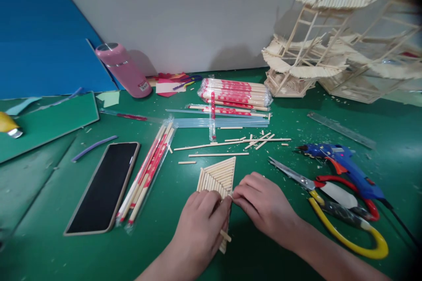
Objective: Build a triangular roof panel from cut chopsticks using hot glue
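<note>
The panel of glued wooden sticks (218, 177) is pressed flat on the green table (270, 250) by the left hand (201, 224), and its right edge is pinched by the right hand (260, 204). Under uneven pressure, the sticks can be split apart at the glue lines, or the panel can be pushed toward the scissors (329, 193).

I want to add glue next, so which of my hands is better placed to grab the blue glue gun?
Probably the right hand: the glue gun lies on its side of the table, past the scissors. The left hand rests on the stick panel and would have to cross over.
</note>
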The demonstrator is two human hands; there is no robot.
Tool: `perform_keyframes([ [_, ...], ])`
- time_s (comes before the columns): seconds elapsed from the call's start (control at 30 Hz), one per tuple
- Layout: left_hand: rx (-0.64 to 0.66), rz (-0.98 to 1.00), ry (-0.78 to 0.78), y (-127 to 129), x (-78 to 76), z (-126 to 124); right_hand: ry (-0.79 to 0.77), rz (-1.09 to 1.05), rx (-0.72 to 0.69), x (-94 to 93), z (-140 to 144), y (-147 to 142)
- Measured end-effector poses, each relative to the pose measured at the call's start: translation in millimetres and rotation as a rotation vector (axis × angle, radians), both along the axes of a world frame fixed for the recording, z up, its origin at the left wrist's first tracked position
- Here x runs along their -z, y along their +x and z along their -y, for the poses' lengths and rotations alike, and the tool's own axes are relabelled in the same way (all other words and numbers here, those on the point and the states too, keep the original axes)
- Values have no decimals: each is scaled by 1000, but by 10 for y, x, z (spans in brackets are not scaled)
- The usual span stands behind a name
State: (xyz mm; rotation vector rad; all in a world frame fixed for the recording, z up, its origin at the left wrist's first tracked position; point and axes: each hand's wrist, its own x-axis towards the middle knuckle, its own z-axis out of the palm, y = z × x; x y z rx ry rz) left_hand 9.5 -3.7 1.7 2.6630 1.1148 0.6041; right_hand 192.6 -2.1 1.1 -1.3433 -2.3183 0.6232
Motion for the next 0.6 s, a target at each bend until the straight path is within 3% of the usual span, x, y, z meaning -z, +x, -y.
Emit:
perform_keyframes([
  [0.6, -8, -13, -2, 17, -47, -8, -16, -40, 37, 21, -5, -5],
])
